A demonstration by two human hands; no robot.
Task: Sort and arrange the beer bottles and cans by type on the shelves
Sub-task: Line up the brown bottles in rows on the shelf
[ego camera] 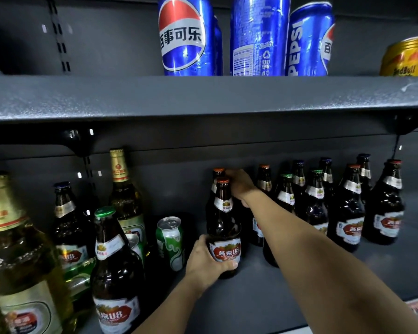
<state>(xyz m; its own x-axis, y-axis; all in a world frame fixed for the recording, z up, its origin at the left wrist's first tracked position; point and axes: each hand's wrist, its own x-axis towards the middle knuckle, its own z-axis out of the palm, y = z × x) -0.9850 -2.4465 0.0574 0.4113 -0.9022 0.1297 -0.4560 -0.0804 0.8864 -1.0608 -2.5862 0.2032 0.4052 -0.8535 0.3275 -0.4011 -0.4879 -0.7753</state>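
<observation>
Dark metal shelving fills your view: an upper shelf [203, 97] carries blue cola cans [184, 37], while the lower shelf [263, 292] holds the beer. Brown bottles [348, 208] crowd the far right; tall green bottles [17, 249] and a green can [170, 242] stand at the left. Your left hand [203, 261] is wrapped around the base of an orange-capped brown bottle [223, 227] mid-shelf; your right hand [239, 184] closes on the neck of the bottle just behind it. Glass like this is likely heavy, slick and breakable, so grip low on the body, not the cap.
</observation>
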